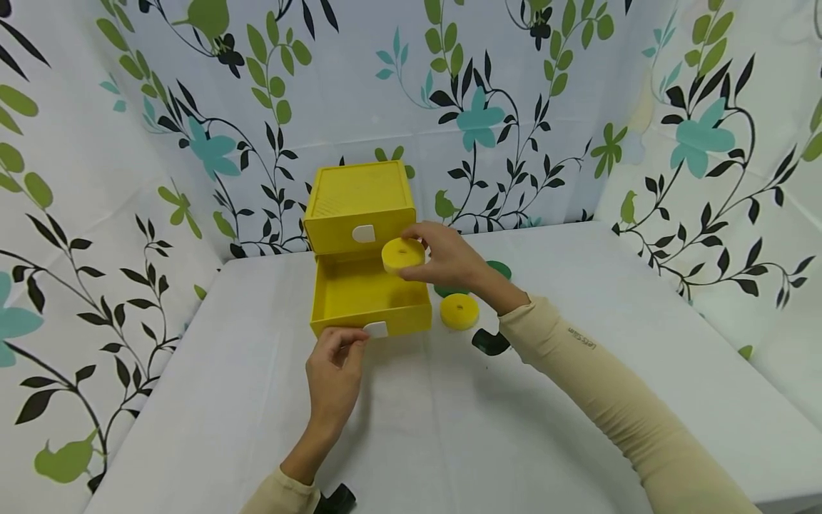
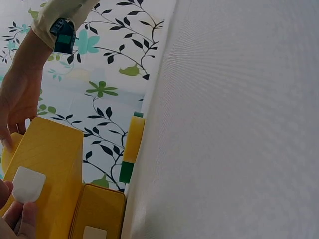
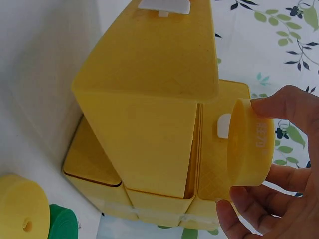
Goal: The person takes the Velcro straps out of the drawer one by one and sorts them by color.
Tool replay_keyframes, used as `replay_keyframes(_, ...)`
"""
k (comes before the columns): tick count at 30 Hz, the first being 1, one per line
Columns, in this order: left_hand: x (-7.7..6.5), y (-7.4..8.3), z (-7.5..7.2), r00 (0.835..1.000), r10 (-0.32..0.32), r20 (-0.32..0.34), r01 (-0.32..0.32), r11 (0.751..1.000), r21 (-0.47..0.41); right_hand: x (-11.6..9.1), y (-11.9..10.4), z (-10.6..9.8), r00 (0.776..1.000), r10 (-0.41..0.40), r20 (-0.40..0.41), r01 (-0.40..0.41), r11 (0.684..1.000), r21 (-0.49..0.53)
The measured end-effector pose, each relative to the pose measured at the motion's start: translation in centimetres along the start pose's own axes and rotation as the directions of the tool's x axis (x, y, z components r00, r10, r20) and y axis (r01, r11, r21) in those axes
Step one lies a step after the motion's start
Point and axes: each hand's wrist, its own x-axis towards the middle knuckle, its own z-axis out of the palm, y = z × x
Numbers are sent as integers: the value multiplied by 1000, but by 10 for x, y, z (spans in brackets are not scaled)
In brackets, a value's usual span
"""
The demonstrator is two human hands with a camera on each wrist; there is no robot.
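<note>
A yellow cabinet (image 1: 359, 187) has a drawer (image 1: 369, 323) pulled out towards me, its inside showing. My left hand (image 1: 335, 368) pinches the white knob (image 2: 29, 185) on that drawer's front. Over the drawer's right side, my right hand (image 1: 449, 258) holds a thick yellow disc (image 1: 399, 255) with a small hole in its middle, thumb and fingers at its edge. Raised lettering shows on this disc (image 3: 251, 144) in the right wrist view. Another yellow disc (image 1: 459, 311) lies on the table right of the drawer, beside a green disc (image 3: 64, 221).
A second green disc (image 1: 499, 269) lies farther back, partly behind the right forearm. Dark wrist devices (image 1: 491, 342) sit at both sleeves. The white table (image 1: 257, 400) meets leaf-patterned cloth walls (image 1: 359, 93) behind and at the sides.
</note>
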Motion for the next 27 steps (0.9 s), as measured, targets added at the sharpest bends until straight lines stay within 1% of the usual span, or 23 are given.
replay_keyframes(2,0,-4,0,1000,-10,1,10,1000,5,-1,3,-1,1000,6,-1,-6,1000,-5)
replay_keyframes(6,0,-18,-1,1000,-26,8,26,1000,2,-4,7,-5,1000,24,-4,-24,1000,-15)
replay_keyframes(9,1,-23,-1,1000,-23,8,23,1000,-1,-7,10,-9,999,38,-8,-38,999,-29)
replay_keyframes(14,2,-24,1,1000,-16,-3,16,1000,1,-11,15,-14,999,49,-20,-49,998,-32)
replay_keyframes(22,1,-22,0,1000,-30,3,30,1000,2,-21,26,-13,997,72,-22,-73,997,-35)
replay_keyframes(27,2,-22,0,1000,-18,-1,18,1000,-11,-25,34,-15,996,87,-35,-89,995,-40)
